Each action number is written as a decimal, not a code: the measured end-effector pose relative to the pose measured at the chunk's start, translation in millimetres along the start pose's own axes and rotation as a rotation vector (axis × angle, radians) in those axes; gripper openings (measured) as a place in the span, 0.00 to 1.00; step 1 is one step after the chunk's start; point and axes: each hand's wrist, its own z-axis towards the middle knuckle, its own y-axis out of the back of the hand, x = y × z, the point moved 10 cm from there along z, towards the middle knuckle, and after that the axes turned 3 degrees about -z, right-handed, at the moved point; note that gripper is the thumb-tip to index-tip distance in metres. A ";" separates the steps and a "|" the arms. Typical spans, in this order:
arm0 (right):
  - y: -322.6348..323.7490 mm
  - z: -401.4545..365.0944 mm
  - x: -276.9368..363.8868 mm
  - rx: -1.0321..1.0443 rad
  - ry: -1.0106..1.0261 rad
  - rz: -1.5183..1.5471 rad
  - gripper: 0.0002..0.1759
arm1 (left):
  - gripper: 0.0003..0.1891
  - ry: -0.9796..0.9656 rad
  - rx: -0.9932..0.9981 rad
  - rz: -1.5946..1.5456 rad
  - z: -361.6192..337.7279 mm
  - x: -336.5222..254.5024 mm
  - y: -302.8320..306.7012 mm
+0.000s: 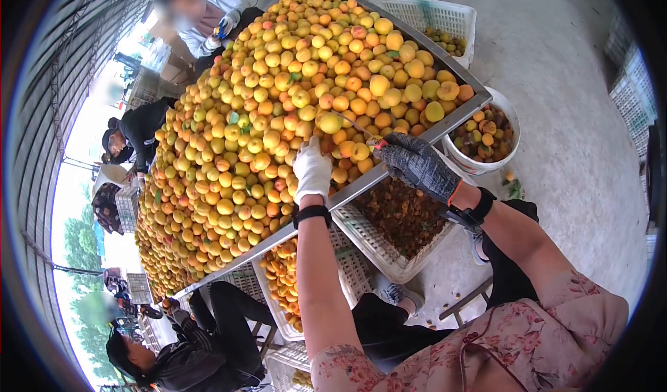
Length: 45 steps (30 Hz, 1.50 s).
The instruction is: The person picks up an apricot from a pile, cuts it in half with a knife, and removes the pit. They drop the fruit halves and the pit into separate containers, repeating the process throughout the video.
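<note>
My left hand [313, 171], in a white glove, reaches over the heap of apricots [257, 114]. Its fingers are bent at a yellow apricot [330, 122] and appear to hold it, though the grip is partly hidden. My right hand [419, 166] wears a dark grey glove with an orange cuff edge. It is closed around the red handle of a knife [379, 143]. The thin blade points left and reaches that apricot's upper edge. Both hands are by the metal rim of the large table [368, 178].
Under the rim stand a white crate [389, 270] of brown scraps and a crate [260, 281] of orange fruit pieces. A white bucket [517, 124] of discarded fruit stands right, with another crate [467, 27] behind. Other people [208, 354] work around the table.
</note>
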 end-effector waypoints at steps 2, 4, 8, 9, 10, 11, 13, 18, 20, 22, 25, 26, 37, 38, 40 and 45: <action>4.4 0.1 5.8 0.002 0.016 0.008 0.13 | 0.26 0.034 -0.044 -0.118 -1.4 6.8 5.7; 4.1 -2.6 10.3 0.014 0.026 0.013 0.13 | 0.23 0.102 -0.183 -0.562 -12.0 25.5 11.5; -16.7 -12.4 3.1 0.074 0.016 0.077 0.12 | 0.14 0.100 -0.195 -1.672 -78.6 3.5 49.2; -24.9 -17.0 1.0 0.096 0.034 0.141 0.11 | 0.15 0.117 -0.199 -1.774 -100.7 -8.6 59.3; -34.9 -27.1 2.0 0.164 -0.003 0.078 0.12 | 0.15 0.093 -0.198 -1.851 -117.1 -11.3 59.4; -44.4 -32.1 -8.2 0.185 -0.015 0.071 0.12 | 0.16 0.067 -0.199 -1.930 -133.1 -12.4 59.6; -60.5 -47.1 -2.7 0.176 0.238 -0.076 0.13 | 0.20 0.032 -0.235 -1.911 -161.2 -12.7 65.7; -93.2 -84.3 4.0 0.194 0.439 -0.399 0.15 | 0.23 0.125 -0.284 -1.984 -207.8 5.1 61.2; -102.9 -89.5 0.2 0.209 0.440 -0.408 0.14 | 0.23 0.141 -0.288 -2.009 -219.2 2.7 69.4; -110.3 -93.5 -1.2 0.218 0.439 -0.421 0.14 | 0.22 0.159 -0.292 -2.022 -226.4 4.4 69.7; -117.3 -93.0 -10.2 0.230 0.375 -0.429 0.14 | 0.21 0.128 -0.331 -2.049 -227.8 15.8 62.4; -118.0 -93.6 -11.6 0.209 0.424 -0.459 0.14 | 0.21 0.129 -0.332 -2.058 -228.1 18.6 60.6; -132.3 -87.5 -17.1 0.185 0.519 -0.681 0.14 | 0.17 0.215 -0.334 -2.027 -226.7 36.7 34.3; -133.3 -78.7 -31.6 0.232 0.356 -0.581 0.15 | 0.17 0.207 -0.326 -2.045 -225.5 36.5 29.1; -136.1 -70.5 -49.4 0.273 0.199 -0.474 0.15 | 0.19 0.160 -0.351 -2.076 -225.3 33.7 32.7; -133.8 -74.3 -37.7 0.167 0.386 -0.532 0.16 | 0.17 0.286 -0.322 -1.967 -221.3 35.1 23.9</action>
